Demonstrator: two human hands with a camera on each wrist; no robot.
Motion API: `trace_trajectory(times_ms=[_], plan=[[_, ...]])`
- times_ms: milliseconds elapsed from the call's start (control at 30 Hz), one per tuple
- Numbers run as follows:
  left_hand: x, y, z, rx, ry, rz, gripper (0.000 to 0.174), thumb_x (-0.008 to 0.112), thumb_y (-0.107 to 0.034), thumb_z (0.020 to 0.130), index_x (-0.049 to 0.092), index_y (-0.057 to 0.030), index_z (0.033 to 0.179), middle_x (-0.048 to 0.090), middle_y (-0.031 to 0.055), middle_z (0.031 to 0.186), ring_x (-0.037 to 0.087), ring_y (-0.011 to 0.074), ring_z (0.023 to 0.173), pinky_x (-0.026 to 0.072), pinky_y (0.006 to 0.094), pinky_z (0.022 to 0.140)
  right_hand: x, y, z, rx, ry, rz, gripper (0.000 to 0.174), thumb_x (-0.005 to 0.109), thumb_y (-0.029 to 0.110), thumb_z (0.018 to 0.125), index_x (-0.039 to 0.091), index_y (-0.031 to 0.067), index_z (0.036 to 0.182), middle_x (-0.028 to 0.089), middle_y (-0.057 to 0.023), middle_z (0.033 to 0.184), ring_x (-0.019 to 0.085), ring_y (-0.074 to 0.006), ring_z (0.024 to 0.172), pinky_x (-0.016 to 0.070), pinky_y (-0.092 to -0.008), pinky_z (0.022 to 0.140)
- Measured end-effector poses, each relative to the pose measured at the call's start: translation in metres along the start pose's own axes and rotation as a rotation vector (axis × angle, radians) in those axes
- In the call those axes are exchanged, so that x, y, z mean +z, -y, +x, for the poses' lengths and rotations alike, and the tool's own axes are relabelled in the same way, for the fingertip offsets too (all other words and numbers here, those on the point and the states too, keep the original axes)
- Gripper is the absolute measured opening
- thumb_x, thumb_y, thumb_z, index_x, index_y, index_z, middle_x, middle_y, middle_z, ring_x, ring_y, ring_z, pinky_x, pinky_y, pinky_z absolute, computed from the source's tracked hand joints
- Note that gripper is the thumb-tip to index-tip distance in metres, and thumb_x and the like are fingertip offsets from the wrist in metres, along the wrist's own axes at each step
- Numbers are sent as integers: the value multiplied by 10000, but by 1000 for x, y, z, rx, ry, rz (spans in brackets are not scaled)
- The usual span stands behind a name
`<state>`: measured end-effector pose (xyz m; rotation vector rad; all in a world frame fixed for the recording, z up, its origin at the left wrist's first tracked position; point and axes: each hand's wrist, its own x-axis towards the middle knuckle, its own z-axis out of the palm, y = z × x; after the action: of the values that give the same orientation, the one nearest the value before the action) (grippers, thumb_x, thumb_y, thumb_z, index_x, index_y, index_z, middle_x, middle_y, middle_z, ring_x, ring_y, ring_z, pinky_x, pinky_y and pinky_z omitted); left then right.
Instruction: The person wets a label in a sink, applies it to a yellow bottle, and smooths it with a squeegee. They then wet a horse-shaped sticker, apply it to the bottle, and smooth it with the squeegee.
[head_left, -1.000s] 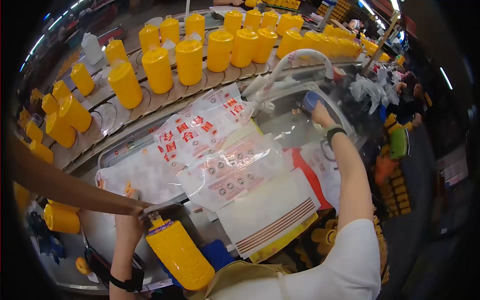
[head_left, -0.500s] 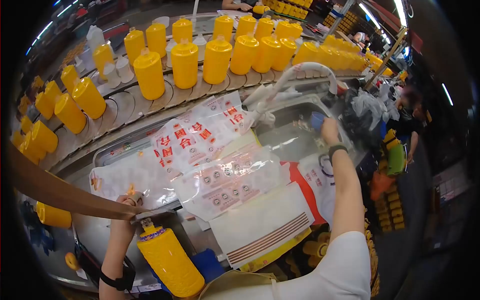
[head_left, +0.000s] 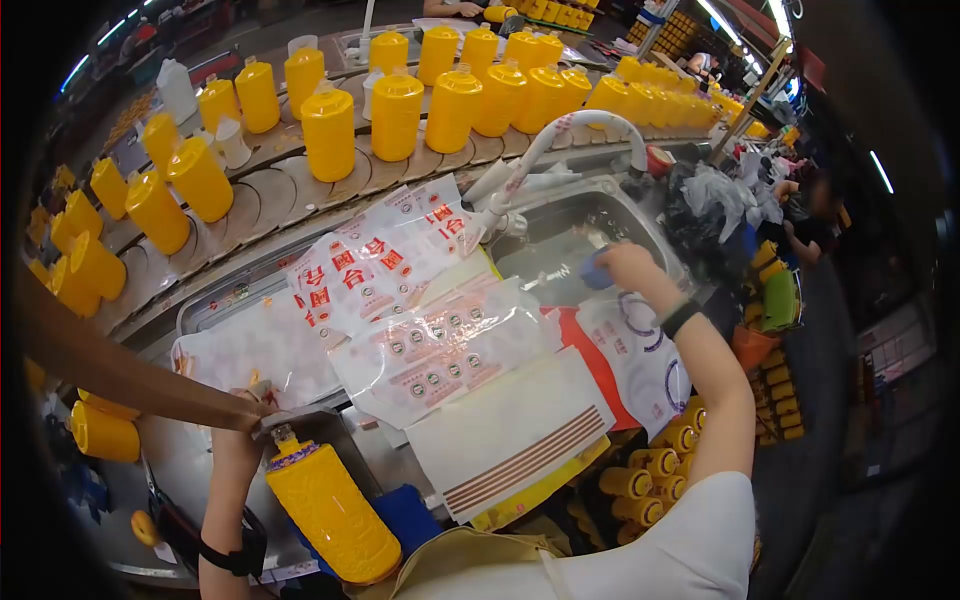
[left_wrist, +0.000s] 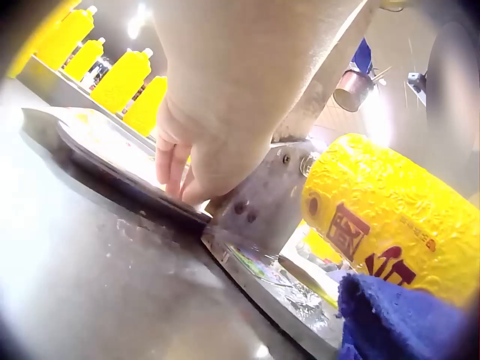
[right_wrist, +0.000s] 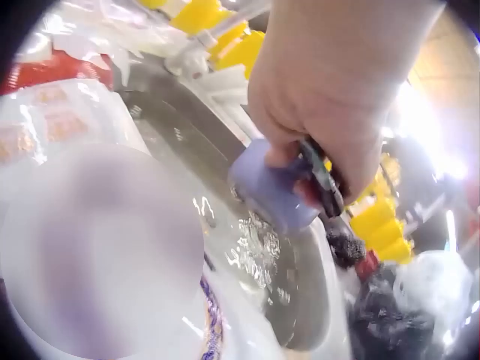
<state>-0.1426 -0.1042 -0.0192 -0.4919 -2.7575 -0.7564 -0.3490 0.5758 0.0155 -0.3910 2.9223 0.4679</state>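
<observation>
Two hands well apart: right hand [head_left: 625, 266] with fingers [right_wrist: 281, 154] curled round a blue cup [right_wrist: 271, 187] low over the sink [head_left: 590, 212], likely to catch drips, left hand [head_left: 238, 440] with fingers [left_wrist: 171, 161] pressed together on a metal plate [left_wrist: 105, 146], seemingly steadying it beside the yellow bottle [head_left: 330, 510].

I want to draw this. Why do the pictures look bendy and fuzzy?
Head view: the fisheye lens curves the rows of yellow plastic bottles and blackens the corners. Left wrist view: the left hand and blue cloth are blurred. Right wrist view: a pale smear fills the lower left; glare flares beside the right hand gripping a blue plastic cup.
</observation>
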Motion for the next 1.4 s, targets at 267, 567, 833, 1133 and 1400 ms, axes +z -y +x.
trace_trajectory(times_ms=[267,567,833,1133,1400], plan=[[-8,-20,7,-108,-17,48,299,765,26,711,724,-71,991,690,125,940,669,362,929,514,443,810,26,46,24,96,26,110,249,706,99,825,784,151,1055,743,-145,1053,712,-357,1006,567,-469,855],[0,-7,4,-96,-54,4,394,749,7,734,720,-89,1115,711,150,1025,688,366,988,535,431,843,20,61,-22,245,-629,445,143,701,72,851,697,36,990,691,-174,1004,672,-414,946,532,-493,821],[-10,-14,5,-1,-59,147,495,858,-62,660,726,-126,1133,707,164,1075,677,401,1001,549,457,859,-115,153,-71,-107,-747,536,122,703,13,859,676,28,977,652,-130,972,640,-372,940,510,-467,808],[13,15,-3,-105,-82,221,322,677,8,739,736,-104,1036,718,169,1038,671,405,996,549,459,867,-171,294,-43,-561,-713,680,161,639,-16,840,671,46,985,648,-134,979,627,-380,958,516,-469,822],[-6,-3,-13,-64,6,267,140,676,-121,854,655,7,906,674,196,990,634,389,1021,495,483,914,-162,375,-3,-782,-616,541,199,608,1,797,645,100,965,601,-91,965,603,-345,967,516,-452,775]])
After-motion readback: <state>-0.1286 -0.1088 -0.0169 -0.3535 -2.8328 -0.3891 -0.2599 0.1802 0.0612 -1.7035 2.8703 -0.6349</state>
